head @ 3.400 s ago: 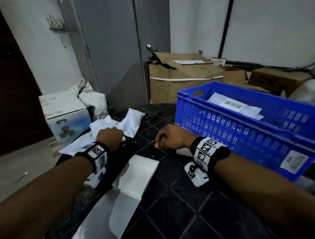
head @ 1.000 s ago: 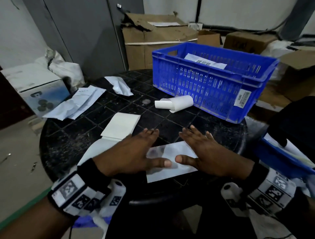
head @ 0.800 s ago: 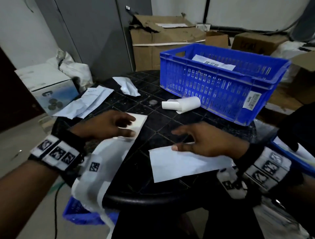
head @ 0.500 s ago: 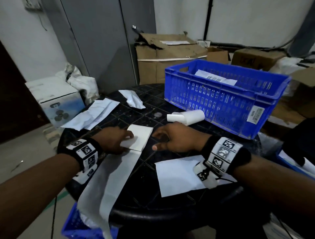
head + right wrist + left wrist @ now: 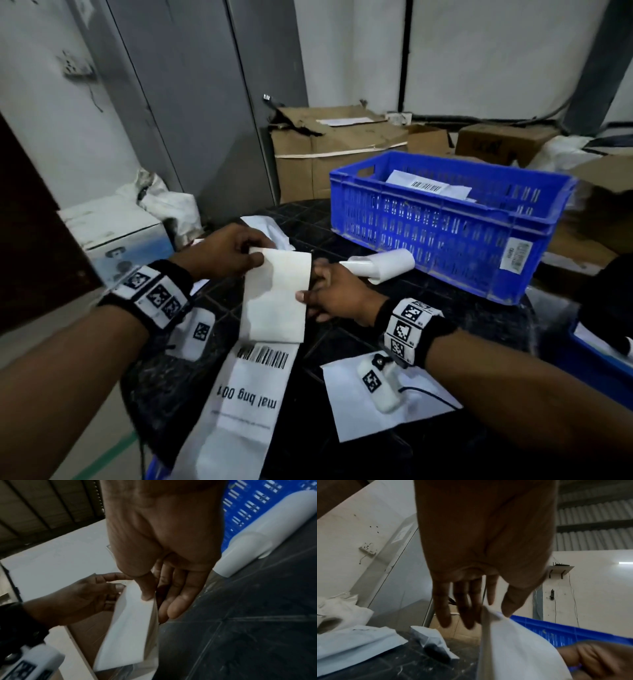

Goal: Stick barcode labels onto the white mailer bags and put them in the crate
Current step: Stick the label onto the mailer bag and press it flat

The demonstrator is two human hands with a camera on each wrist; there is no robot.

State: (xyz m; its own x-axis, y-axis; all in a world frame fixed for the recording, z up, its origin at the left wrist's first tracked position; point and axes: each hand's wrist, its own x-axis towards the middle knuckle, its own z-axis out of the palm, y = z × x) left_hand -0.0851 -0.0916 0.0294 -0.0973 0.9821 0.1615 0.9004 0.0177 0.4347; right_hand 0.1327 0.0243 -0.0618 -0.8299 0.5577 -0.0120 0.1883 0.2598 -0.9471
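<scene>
Both hands hold up the end of a long white label strip (image 5: 279, 298) above the black round table (image 5: 479, 322). My left hand (image 5: 258, 257) pinches its top left corner, and the left wrist view shows thumb and fingers (image 5: 467, 615) closed on the sheet (image 5: 513, 642). My right hand (image 5: 305, 298) pinches the right edge, thumb on the front. A printed barcode label (image 5: 262, 356) hangs lower on the strip. A plain white mailer bag (image 5: 349, 404) lies flat under my right wrist. The blue crate (image 5: 445, 226) stands at the back right with a labelled mailer (image 5: 428, 186) inside.
A curled roll of white backing paper (image 5: 380, 265) lies in front of the crate. A crumpled white piece (image 5: 270, 229) sits behind my left hand. Cardboard boxes (image 5: 329, 150) and a white carton (image 5: 113, 229) stand on the floor beyond the table.
A second ago both hands pressed flat on the mailer bag. They then moved to the label strip and have lifted its end off the table.
</scene>
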